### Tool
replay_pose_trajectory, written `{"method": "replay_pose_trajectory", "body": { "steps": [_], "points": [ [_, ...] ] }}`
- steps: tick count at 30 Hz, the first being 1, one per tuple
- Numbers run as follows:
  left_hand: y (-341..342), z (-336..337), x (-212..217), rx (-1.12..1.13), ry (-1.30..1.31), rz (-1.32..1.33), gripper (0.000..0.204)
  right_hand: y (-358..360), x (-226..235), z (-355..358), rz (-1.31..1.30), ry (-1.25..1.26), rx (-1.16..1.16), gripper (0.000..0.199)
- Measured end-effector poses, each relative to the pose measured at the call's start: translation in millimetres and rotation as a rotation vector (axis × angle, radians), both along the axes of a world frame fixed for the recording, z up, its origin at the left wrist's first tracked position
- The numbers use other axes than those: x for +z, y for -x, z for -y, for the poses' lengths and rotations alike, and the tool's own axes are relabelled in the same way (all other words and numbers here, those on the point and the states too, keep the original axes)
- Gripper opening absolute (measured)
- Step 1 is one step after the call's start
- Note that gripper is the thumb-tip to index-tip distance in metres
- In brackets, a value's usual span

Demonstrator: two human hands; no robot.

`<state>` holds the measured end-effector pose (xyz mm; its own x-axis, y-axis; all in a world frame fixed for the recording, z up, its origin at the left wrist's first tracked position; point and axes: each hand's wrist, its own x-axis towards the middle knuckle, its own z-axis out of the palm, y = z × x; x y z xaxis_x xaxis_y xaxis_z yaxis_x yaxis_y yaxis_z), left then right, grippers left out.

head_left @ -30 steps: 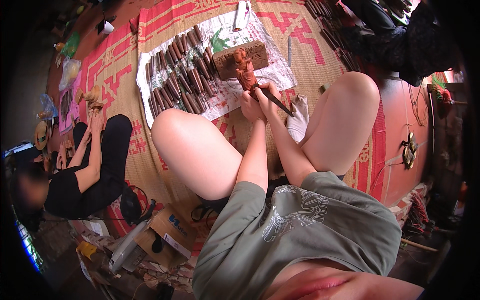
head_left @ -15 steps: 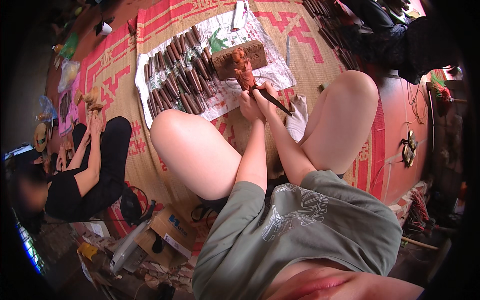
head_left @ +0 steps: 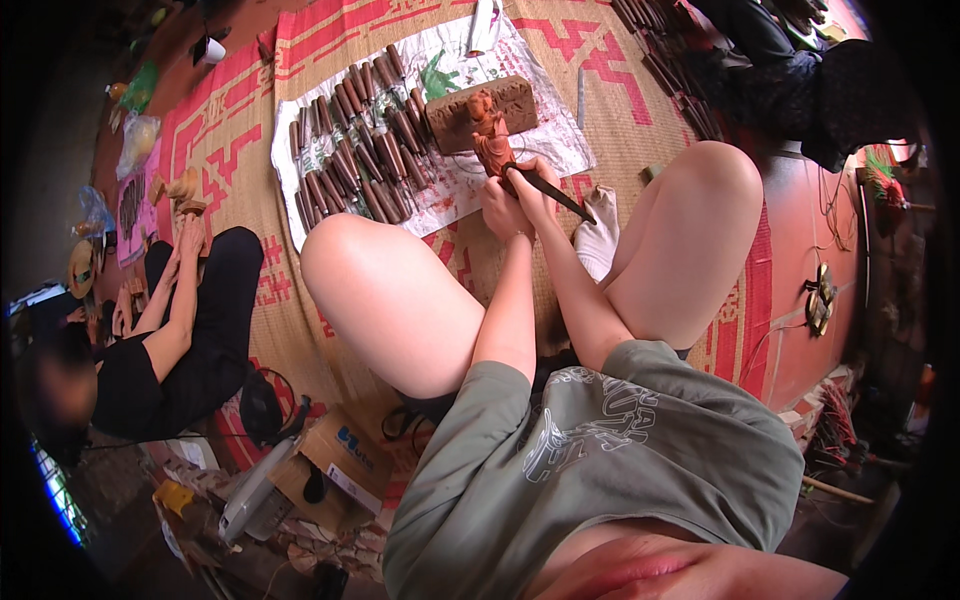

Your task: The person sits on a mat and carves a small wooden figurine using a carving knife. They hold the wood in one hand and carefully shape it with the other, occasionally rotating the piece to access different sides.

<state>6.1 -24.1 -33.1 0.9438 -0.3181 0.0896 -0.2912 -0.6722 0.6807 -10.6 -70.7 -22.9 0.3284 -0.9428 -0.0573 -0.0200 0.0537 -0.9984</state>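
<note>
A reddish-brown carved wooden figurine (head_left: 491,145) leans with its upper part over a brown carved wooden block (head_left: 450,122). My left hand (head_left: 506,210) is closed round the figurine's lower end. Right beside it, my right hand (head_left: 533,188) is closed on a long, dark, narrow tool (head_left: 562,196), whose one end lies against the figurine's lower part while the other points down to the right. Whether the tool is a file or a knife, I cannot tell. Both hands are between my knees, touching each other.
Several wooden-handled carving tools (head_left: 352,165) lie in rows on a white sheet (head_left: 440,212) over a red-and-tan mat (head_left: 330,385). To the left another person's hands (head_left: 180,250) hold a pale wooden carving (head_left: 183,190). A cardboard box (head_left: 350,470) stands at lower left.
The figurine and both hands have shifted very slightly down and to the right. The dark tool has moved a little to the right with my right hand.
</note>
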Motion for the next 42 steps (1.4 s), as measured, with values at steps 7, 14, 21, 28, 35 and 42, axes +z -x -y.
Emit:
{"method": "replay_pose_trajectory", "body": {
  "steps": [7, 14, 21, 28, 35, 42],
  "points": [
    [2, 2, -4, 0.006, 0.006, 0.028, 0.020, -1, 7, 0, -0.081, 0.130, -0.020, 0.011],
    [0, -1, 1, 0.001, -0.018, -0.076, 0.026, 0, 29, -5, -0.085, 0.062, -0.014, 0.011],
    [-1, 0, -4, -0.008, -0.029, -0.050, 0.025, -2, 4, 0, -0.101, 0.143, -0.002, 0.012],
    [-1, 1, -1, -0.006, -0.018, -0.036, 0.024, -6, -2, 3, 0.107, -0.106, -0.016, 0.013],
    [0, 0, -2, 0.001, -0.005, -0.032, 0.025, -1, -4, 0, -0.029, -0.032, -0.025, 0.011],
    [-3, 0, -2, 0.005, -0.030, -0.069, 0.025, -8, -4, 0, 0.097, -0.120, -0.030, 0.011]
  ]
}}
